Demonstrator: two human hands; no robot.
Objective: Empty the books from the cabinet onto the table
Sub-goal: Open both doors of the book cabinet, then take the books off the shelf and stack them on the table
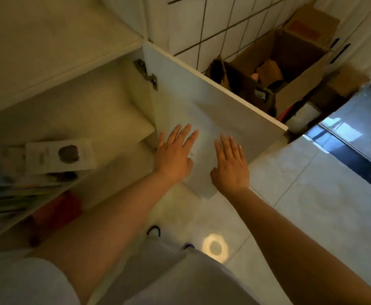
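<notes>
While there's print on the white book [59, 156] in the cabinet [87, 111], none of it is readable: just a dark round blob on the cover and blurred marks. Same for the red label on the cardboard box [290, 69] flap and a small tag lower down, too smeared to read. Books sit at the left edge on the lower shelf, cut off by the frame; below the white one a stack of books [15, 199] shows only as streaky coloured edges, count unclear. Red object under the shelf, can't identify. Cabinet door [213, 100] is swung wide open, hinge visible at its top corner. Left hand [175, 155] and right hand [232, 164] both flat, fingers spread, holding nothing, in front of the door's inner face; contact unclear. The person's own body hides the lower frame.
</notes>
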